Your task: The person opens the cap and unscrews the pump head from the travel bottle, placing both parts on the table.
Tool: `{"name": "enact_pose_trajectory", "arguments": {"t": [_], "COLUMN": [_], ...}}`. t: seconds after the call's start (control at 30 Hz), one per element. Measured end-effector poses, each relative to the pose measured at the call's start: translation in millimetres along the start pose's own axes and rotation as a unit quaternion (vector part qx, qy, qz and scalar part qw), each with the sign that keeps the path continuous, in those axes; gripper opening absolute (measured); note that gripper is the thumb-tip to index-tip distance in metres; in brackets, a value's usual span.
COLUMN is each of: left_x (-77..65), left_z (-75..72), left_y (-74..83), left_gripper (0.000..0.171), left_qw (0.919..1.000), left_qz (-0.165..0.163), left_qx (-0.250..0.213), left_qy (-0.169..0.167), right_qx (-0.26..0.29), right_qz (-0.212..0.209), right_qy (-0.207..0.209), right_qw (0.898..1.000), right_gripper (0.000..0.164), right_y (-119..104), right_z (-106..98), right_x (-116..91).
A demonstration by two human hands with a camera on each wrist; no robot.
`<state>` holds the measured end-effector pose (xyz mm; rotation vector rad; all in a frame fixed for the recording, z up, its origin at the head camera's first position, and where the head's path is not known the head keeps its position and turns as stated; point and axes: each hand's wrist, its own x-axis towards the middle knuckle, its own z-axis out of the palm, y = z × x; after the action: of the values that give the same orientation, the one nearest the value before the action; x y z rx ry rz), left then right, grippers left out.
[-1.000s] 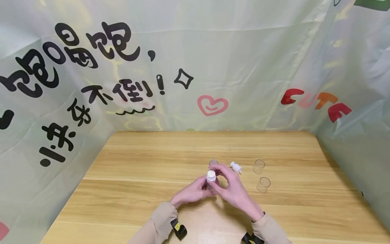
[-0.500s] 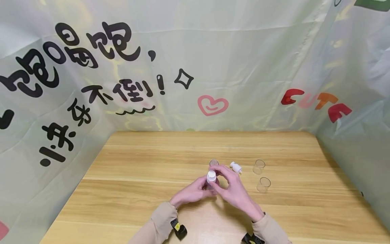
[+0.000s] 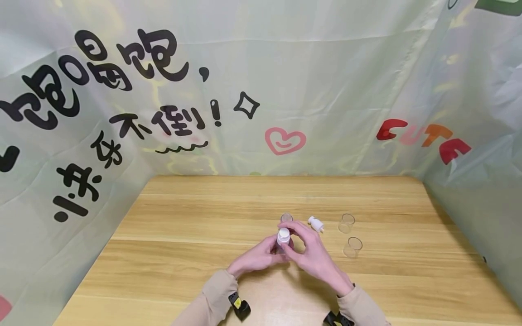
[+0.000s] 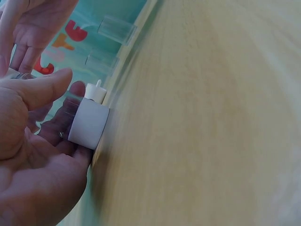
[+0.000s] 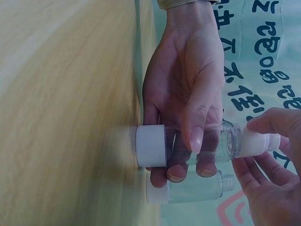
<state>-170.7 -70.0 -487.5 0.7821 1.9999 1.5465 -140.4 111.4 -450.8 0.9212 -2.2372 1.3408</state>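
Note:
My left hand (image 3: 258,255) grips a clear bottle with a white base (image 5: 151,146) round its body. The bottle stands upright, its base at the tabletop. At its neck, my right hand (image 3: 315,254) pinches a white pump top (image 5: 254,142) between thumb and fingers. Whether the pump top is screwed down or only set on the neck, I cannot tell. Just behind the hands is a second clear bottle (image 5: 193,189), also white-based, with an uncovered neck. Another white pump top (image 3: 316,223) lies on its side beyond my right hand.
Two clear cylindrical covers (image 3: 346,222) stand on the wooden table (image 3: 195,217) to the right, one nearer than the other. Fabric walls (image 3: 334,90) with printed lettering and a heart enclose the back and sides.

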Motion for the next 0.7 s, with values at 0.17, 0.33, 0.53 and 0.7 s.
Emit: {"name": "enact_pose_trajectory", "arguments": {"t": [0.17,0.33,0.53,0.7], "left_x": [0.1,0.3,0.4,0.7], "left_z": [-0.5,-0.9,-0.6,-0.8], "left_y": [-0.9,-0.7,-1.1,-1.7], "left_gripper": [0.042,0.043,0.041,0.036], "left_qw": [1.0,1.0,1.0,1.0], "left_qz": [0.002,0.005,0.003,0.004], "left_qx": [0.0,0.006,0.005,0.001], "left_qy": [-0.002,-0.004,-0.001,-0.002], "right_qx": [0.0,-0.004,-0.008,-0.012], "right_qz": [0.0,0.001,0.004,0.003], "right_qy": [0.0,0.001,-0.002,-0.002], "right_qw": [1.0,1.0,1.0,1.0], "right_gripper": [0.049,0.049,0.049,0.051], "right_y": [-0.1,-1.0,-2.0,-2.3], "right_z": [0.6,0.4,0.4,0.7], "right_x": [0.4,1.0,1.6,1.9]}}
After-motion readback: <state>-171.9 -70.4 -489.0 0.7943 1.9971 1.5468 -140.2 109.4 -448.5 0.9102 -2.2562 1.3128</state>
